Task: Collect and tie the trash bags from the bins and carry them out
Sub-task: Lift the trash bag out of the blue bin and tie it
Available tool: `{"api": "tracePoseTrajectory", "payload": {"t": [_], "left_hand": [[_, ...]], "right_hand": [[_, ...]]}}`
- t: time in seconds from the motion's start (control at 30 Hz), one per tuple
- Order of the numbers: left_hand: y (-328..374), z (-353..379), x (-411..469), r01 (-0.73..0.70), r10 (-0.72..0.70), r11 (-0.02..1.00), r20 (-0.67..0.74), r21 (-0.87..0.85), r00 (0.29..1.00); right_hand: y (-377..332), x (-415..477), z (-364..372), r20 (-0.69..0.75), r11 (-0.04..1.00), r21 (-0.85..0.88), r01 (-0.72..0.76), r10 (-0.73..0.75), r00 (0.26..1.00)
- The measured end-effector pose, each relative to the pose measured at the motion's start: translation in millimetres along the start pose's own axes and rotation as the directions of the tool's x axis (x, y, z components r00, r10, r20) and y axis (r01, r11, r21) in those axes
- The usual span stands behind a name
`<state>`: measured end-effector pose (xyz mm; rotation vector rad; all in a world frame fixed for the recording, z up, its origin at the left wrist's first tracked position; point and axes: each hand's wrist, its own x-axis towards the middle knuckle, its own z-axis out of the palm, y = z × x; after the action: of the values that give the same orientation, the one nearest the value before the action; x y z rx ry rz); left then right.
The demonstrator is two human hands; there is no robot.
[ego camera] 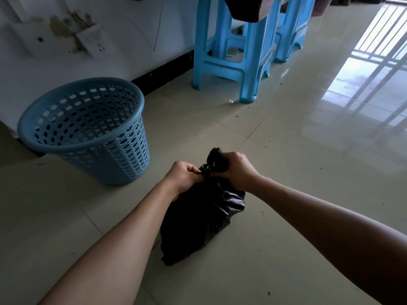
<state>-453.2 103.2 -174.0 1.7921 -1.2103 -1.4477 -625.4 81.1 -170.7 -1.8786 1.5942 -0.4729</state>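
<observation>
A black trash bag sits on the tiled floor in front of me, its neck twisted together at the top. My left hand pinches the neck from the left. My right hand is closed around the bag's gathered top, a black tuft sticking out above the fist. A blue perforated plastic bin stands on the floor to the left, against the wall, with no bag in it.
Two light blue plastic stools stand ahead by the wall. The white wall with a loose socket runs along the left. Glossy floor tiles stretch to the right, with small bits of debris scattered on them.
</observation>
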Motion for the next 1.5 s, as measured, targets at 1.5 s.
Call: {"api": "tracePoseTrajectory", "payload": {"t": [1.5], "left_hand": [[-26.1,-30.7,10.1,-0.074,0.124,0.967,-0.192,0.245,0.974]], "right_hand": [[29.4,18.0,-39.1,0.171,0.686,0.628,-0.368,0.339,0.925]]}}
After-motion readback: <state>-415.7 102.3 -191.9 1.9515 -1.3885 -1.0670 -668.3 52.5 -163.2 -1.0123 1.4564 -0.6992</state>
